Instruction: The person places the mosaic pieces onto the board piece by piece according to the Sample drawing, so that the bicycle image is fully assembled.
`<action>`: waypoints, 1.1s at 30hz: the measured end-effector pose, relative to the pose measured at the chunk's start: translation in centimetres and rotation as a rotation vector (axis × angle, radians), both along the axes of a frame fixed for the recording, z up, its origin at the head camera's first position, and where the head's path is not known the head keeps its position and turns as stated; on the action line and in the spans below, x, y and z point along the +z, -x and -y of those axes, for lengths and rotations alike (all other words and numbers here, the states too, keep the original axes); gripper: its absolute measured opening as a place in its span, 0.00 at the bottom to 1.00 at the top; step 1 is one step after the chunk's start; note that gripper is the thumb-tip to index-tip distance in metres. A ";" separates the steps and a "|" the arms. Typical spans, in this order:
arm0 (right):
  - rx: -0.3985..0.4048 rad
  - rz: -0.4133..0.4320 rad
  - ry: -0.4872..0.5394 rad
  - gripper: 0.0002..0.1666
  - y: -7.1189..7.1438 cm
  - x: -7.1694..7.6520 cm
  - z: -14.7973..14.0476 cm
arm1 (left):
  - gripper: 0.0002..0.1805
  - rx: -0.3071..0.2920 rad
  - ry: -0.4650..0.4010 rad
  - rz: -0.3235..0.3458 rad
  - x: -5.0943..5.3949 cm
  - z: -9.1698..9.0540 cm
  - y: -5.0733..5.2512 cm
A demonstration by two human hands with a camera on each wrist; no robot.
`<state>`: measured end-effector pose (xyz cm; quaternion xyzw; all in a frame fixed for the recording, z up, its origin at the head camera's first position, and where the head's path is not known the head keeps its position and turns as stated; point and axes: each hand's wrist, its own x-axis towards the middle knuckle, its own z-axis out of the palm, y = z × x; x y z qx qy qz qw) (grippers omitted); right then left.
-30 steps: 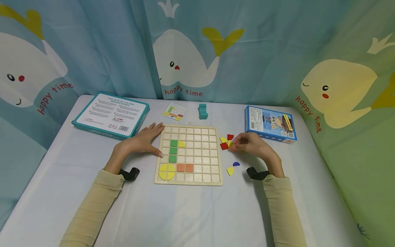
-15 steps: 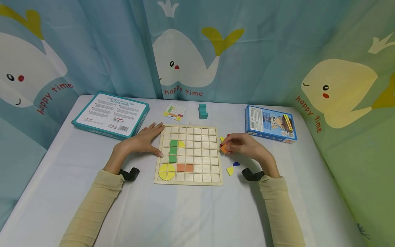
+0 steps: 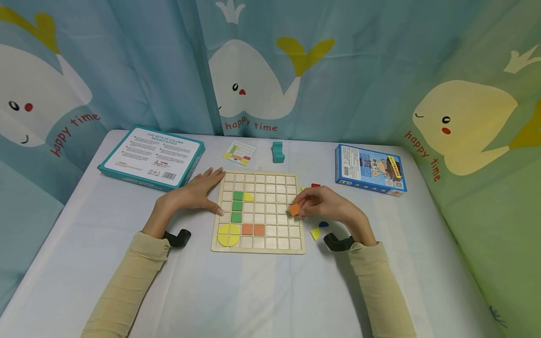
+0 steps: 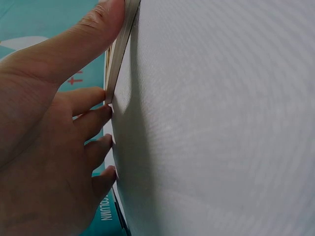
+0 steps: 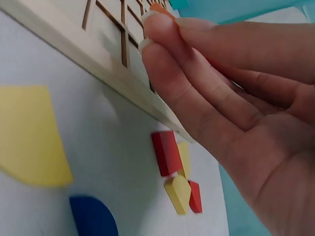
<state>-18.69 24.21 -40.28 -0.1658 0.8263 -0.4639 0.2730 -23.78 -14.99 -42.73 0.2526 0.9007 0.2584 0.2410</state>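
Note:
A wooden grid board (image 3: 271,243) lies on the table. Green squares (image 3: 237,206), orange squares (image 3: 253,229), a yellow circle of quarter pieces (image 3: 228,235) and one more yellow quarter (image 3: 249,197) sit in its cells. My left hand (image 3: 192,193) rests at the board's left edge, fingers spread, thumb on the rim. Over the board's right side, my right hand (image 3: 327,204) pinches an orange square tile (image 3: 294,209) between thumb and fingers. In the right wrist view only a sliver of that tile (image 5: 161,10) shows beyond the fingertips.
Right of the board lie a blue half-circle (image 3: 323,224), a yellow quarter (image 3: 315,234) and a small cluster with red pieces (image 5: 166,153), partly hidden by my hand. Behind are a pattern card (image 3: 239,152), a teal stand (image 3: 277,152), a teal box (image 3: 154,157) and a blue box (image 3: 371,169).
My right hand has moved left from the loose pieces to above the board's right edge, carrying the orange square tile it picked up. The left hand stays where it was.

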 end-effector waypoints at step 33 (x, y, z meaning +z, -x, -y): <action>0.173 -0.024 -0.040 0.11 -1.3 -1.7 5.4 | 0.66 0.008 0.003 0.004 0.0 0.0 -0.1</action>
